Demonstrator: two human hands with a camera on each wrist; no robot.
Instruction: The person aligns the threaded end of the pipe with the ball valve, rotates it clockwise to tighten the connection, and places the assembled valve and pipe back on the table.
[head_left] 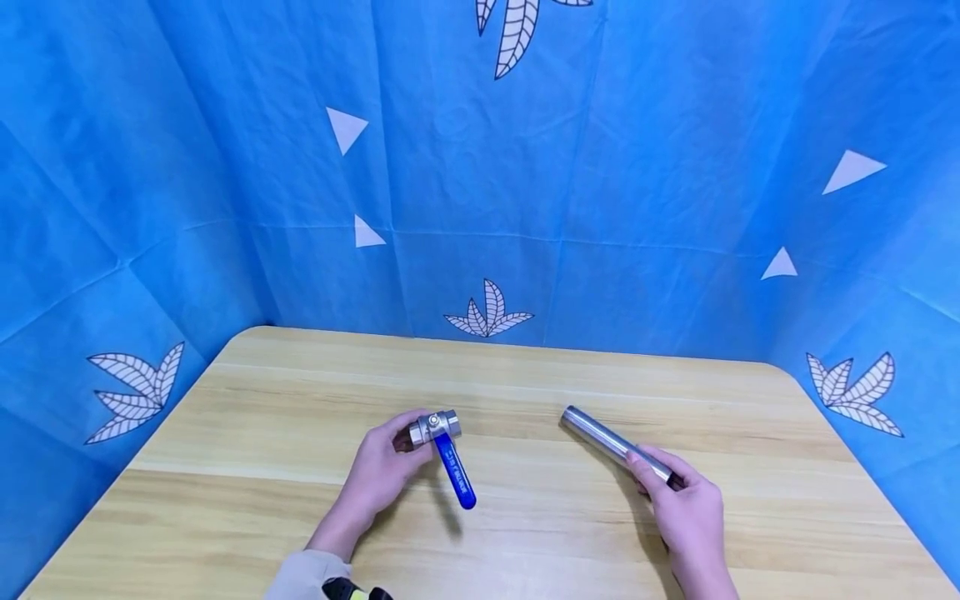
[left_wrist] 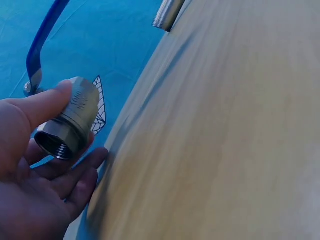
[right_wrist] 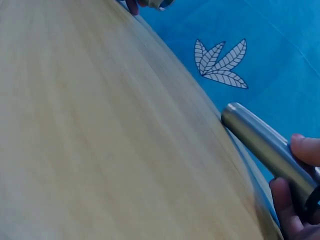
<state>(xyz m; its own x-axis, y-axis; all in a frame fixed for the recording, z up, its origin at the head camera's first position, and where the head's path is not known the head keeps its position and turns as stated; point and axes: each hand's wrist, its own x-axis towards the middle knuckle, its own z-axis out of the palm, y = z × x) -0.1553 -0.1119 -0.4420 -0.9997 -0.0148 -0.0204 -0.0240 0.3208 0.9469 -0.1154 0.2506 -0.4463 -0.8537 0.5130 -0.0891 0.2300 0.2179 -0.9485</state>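
Note:
My left hand (head_left: 384,468) pinches a metal ball valve (head_left: 433,427) between thumb and fingers, above the left middle of the table. Its blue lever handle (head_left: 455,471) slants down toward me. In the left wrist view the valve body (left_wrist: 80,102) shows an open, internally threaded end facing the camera. Over on the right, my right hand (head_left: 688,504) grips the near end of a straight metal pipe (head_left: 609,439). The pipe's far end points up and left, and the left wrist view shows screw threads on one end (left_wrist: 162,21). A gap separates valve and pipe.
Beneath both hands lies a light wood-grain table (head_left: 517,542) with rounded far corners. A blue curtain (head_left: 465,167) with white leaf and triangle prints hangs behind it and along both sides. Shadows of the hands and parts fall on the tabletop.

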